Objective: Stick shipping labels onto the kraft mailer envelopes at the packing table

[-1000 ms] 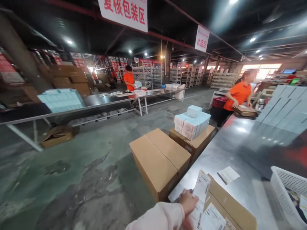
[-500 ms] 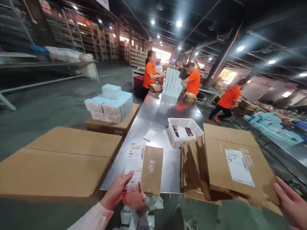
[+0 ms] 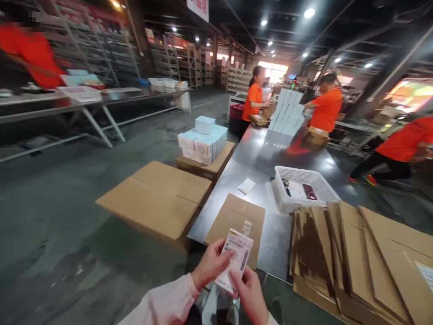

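Between both hands is a stack of printed shipping labels (image 3: 241, 246), held over the near end of the metal table. My left hand (image 3: 212, 263) grips its left side, thumb on top. At the lower right edge my right hand (image 3: 248, 289) pinches the same stack, its thumb across the face. Under and beyond the labels lies a flat cardboard piece (image 3: 233, 212) with white print. A small white card (image 3: 246, 186) rests just past it. On the right, several folded cardboard boxes (image 3: 352, 253) lean together, one with a white label at the picture's edge.
A white plastic basket (image 3: 284, 198) holding cards stands on the metal table (image 3: 274, 253). Left of it are a large carton (image 3: 158, 198) and light-blue boxes (image 3: 203, 140) on another carton. Several people in orange shirts are around; two stand at the far end beside tall stacked white boxes (image 3: 286, 110).
My right hand has left the labelled cardboard on the right and come over to the label stack. The labels are drawn in closer together. The view has swung left.
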The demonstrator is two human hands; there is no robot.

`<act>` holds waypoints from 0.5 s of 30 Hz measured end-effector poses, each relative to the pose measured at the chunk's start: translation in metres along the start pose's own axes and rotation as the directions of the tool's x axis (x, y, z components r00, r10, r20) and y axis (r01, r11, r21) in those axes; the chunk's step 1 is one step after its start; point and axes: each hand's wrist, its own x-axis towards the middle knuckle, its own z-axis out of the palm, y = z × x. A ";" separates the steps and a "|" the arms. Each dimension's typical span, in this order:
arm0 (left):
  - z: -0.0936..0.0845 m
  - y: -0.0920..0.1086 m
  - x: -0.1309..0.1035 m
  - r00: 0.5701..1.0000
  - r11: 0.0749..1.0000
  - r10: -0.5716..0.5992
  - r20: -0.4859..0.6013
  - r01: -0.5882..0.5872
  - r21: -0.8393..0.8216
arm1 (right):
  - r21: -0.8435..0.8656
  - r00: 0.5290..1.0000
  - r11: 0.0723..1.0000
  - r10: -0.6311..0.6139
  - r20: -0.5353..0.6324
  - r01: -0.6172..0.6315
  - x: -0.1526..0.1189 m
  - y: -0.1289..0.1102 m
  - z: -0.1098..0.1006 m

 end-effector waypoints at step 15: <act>-0.023 -0.095 0.021 0.960 0.961 -0.213 -0.184 0.172 -0.215 | -0.528 0.980 0.837 -0.195 -0.036 0.147 0.107 0.039 -0.032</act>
